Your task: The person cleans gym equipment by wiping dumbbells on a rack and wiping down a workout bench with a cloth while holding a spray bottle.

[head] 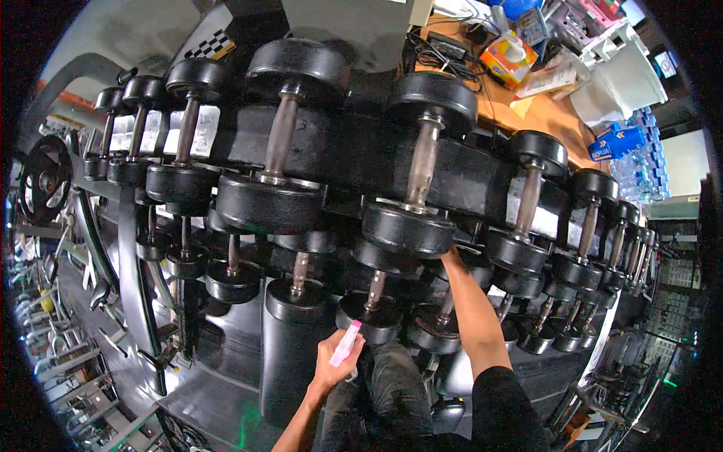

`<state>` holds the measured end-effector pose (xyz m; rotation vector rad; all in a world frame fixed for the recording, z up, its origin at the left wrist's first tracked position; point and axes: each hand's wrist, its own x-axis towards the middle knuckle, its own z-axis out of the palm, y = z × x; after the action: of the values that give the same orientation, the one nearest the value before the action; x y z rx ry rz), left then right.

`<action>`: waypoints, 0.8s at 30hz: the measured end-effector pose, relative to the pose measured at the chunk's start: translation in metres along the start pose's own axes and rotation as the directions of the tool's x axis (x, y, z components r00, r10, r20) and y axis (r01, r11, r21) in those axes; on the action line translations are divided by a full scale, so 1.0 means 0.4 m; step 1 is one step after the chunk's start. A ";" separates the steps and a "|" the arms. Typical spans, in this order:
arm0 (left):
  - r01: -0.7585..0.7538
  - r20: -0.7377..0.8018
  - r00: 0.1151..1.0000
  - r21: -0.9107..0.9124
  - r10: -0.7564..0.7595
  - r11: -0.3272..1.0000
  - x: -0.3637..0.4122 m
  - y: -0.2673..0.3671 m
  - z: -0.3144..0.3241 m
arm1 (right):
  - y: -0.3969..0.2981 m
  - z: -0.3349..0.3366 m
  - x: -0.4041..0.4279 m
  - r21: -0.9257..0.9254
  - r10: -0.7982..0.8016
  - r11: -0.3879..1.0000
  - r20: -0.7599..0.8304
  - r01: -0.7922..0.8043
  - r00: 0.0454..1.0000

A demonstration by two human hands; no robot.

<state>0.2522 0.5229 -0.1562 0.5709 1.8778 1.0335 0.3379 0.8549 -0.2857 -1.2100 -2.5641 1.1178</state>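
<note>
My left hand (337, 361) is closed around a white trigger sprayer (344, 346) with a pink nozzle, in front of the lower row of dumbbells. Most of the sprayer's body is hidden by my fingers. My right arm reaches up to a black round-headed dumbbell (408, 229) on the upper tier. My right hand (450, 261) disappears behind the near head of that dumbbell, with only the wrist side showing, so its grip cannot be seen. On the left, across a gap in the row, rests another large dumbbell (271, 203).
A two-tier black rack (356, 152) carries several dumbbells. Behind it, a wooden desk (497, 104) holds cables (452, 53), a tissue box (508, 58) and a white bin (618, 85). Bottled water (641, 169) stands right. A padded bench (296, 344) is close to my legs.
</note>
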 end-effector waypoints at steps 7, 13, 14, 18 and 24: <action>0.086 -0.049 0.995 0.008 -0.086 0.996 -0.002 -0.001 -0.014 | -0.038 0.091 0.023 -0.065 -0.015 0.998 0.013 0.016 1.000; -0.032 -0.107 0.994 0.039 0.036 0.999 -0.008 -0.012 -0.021 | -0.023 0.042 0.010 -0.025 0.000 1.000 0.029 0.001 1.000; -0.030 -0.113 0.993 0.038 0.034 0.999 -0.012 -0.012 -0.024 | -0.019 0.038 0.002 -0.023 0.003 1.000 0.034 -0.002 0.999; 0.076 -0.097 0.992 -0.015 -0.077 0.997 -0.022 -0.023 -0.021 | -0.019 0.049 0.001 -0.028 -0.002 1.000 0.032 0.003 0.999; -0.037 -0.125 0.991 0.012 0.038 0.999 -0.015 -0.053 -0.003 | -0.054 0.100 0.026 -0.073 -0.050 0.996 0.043 0.053 0.998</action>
<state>0.2546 0.5066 -0.1709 0.5600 1.9891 1.1081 0.3024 0.8299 -0.3028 -1.1400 -2.6734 1.0576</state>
